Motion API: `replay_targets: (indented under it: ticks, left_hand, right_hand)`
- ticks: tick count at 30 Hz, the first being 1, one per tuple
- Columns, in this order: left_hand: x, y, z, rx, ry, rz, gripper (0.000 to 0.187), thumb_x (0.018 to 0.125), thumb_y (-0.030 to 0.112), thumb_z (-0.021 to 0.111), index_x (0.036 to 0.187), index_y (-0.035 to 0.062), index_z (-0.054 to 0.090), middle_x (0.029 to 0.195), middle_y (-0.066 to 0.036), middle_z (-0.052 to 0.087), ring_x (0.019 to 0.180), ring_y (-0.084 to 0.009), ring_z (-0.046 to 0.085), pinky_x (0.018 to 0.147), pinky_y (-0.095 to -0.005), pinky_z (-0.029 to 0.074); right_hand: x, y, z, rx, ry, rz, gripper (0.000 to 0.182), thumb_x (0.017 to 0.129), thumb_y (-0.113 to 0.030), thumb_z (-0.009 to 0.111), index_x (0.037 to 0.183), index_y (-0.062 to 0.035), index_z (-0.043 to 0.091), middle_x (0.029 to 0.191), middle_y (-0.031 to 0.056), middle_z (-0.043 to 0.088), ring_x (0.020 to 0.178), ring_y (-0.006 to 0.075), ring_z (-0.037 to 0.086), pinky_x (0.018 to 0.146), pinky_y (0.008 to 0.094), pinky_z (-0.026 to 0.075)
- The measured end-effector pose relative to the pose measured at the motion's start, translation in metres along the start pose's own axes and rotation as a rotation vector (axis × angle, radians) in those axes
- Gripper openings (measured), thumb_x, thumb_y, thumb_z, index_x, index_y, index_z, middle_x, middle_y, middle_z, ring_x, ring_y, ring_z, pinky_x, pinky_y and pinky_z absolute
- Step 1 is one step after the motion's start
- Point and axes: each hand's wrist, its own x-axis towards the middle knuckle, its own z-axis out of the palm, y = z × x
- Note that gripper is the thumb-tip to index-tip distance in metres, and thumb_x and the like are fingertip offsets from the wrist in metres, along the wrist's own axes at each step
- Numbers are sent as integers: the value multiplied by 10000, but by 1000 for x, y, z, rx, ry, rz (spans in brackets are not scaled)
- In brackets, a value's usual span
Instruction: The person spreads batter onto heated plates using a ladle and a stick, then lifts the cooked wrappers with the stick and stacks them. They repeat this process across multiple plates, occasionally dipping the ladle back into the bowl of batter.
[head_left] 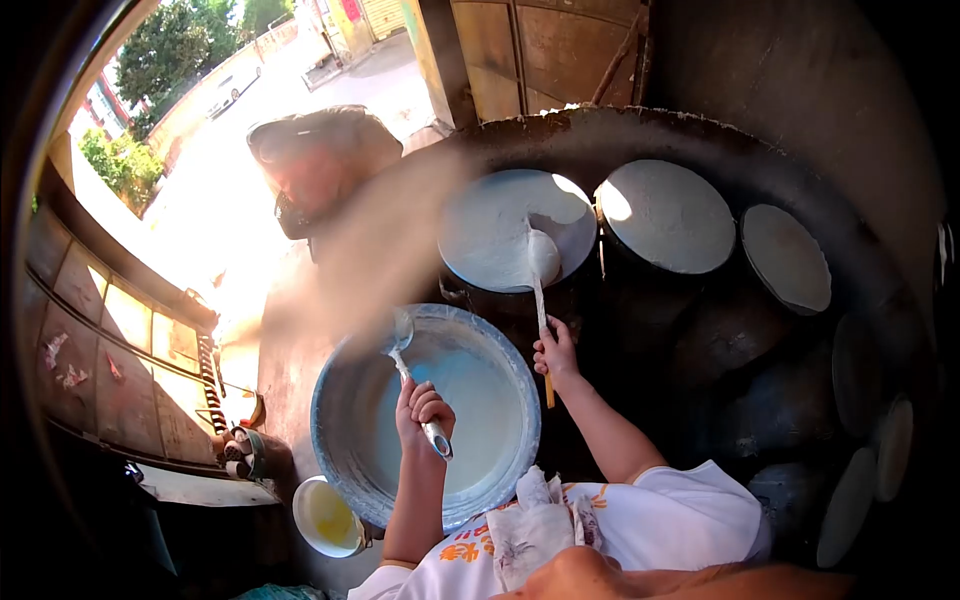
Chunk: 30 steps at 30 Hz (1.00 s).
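My left hand (425, 408) is closed round the handle of a metal ladle (402, 335), whose bowl is raised over the far rim of a big blue basin (325, 400). Pale, milky batter (480, 450) lies in the basin. My right hand (556, 350) grips a long-handled ladle (541, 285) coated in white. Its rounded head rests on a round of white batter (485, 225) in the nearest pan, where a darker patch shows beside the head.
Two more white rounds, one in the middle (670, 215) and one at right (787, 258), sit along the curved dark stove (700, 130). Further discs stand at lower right. A white bucket (328, 515) with yellow liquid is beside the basin. A blurred brownish shape (320, 150) is at upper left.
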Motion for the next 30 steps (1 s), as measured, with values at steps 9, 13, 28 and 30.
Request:
replay_targets:
  ticks: [9,13,28,30]
  left_hand:
    - [-3,-12,7,124,127,-28,406,976,345,440,640,126,374,508,54,316,380,-44,337,361,-199,335]
    - [13,-32,8,150,139,-83,417,973,357,444,635,124,369,508,57,311,383,-49,334,368,-201,329]
    - [159,-157,27,340,45,-212,407,1001,335,354,659,116,380,522,38,308,391,-66,346,395,-232,334]
    - [184,-166,21,340,59,-210,403,1001,346,355,691,98,421,534,33,323,396,-68,352,394,-240,331]
  right_hand:
    - [-21,-20,-68,-291,-120,70,375,952,-199,496,1325,-208,451,677,11,460,419,68,344,360,206,311]
    - [13,-76,-112,-272,-115,58,371,958,-216,484,1328,-209,454,717,7,471,442,48,349,372,178,318]
    - [112,-171,-157,-809,-181,-453,358,916,-195,523,1266,-126,550,642,15,553,471,89,475,441,258,415]
    - [168,-159,-135,-941,-119,-818,349,903,-186,528,1246,-129,557,682,104,591,547,209,578,525,353,473]
